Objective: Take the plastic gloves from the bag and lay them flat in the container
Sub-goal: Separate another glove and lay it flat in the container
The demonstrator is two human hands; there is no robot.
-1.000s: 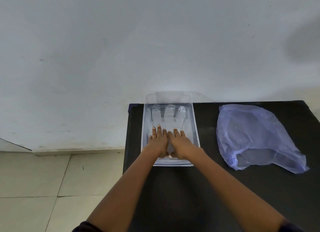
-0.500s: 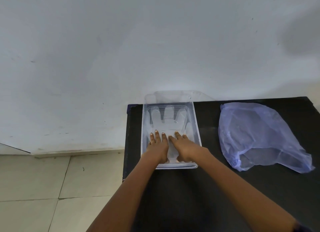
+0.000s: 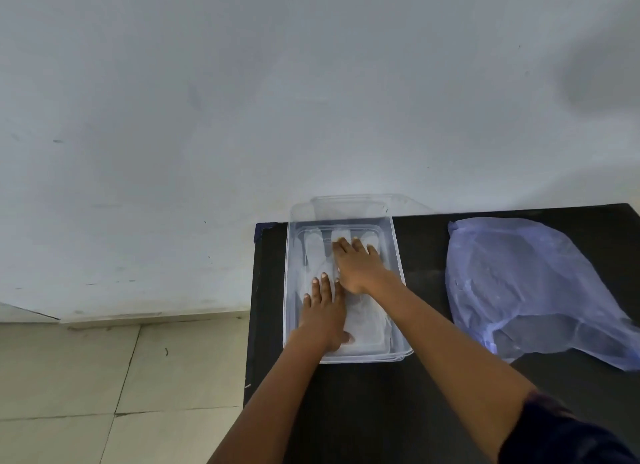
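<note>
A clear rectangular plastic container (image 3: 397, 255) sits at the left end of a black table (image 3: 398, 411). Thin see-through plastic gloves (image 3: 313, 252) lie flat on its floor, fingers pointing away from me. My left hand (image 3: 323, 313) rests palm down on the near part of the gloves, fingers spread. My right hand (image 3: 360, 268) presses palm down farther in, over the glove fingers. Neither hand grips anything. A crumpled pale blue plastic bag (image 3: 530, 290) lies to the right of the container, its mouth toward me.
A clear lid (image 3: 356, 205) leans behind the container against the white wall (image 3: 311, 100). The table's left edge drops to a tiled floor (image 3: 104, 377). Bare black tabletop lies between container and bag and in front of both.
My right hand has slid forward along the gloves toward the far end of the container. My left hand has stayed near the front, still flat on them.
</note>
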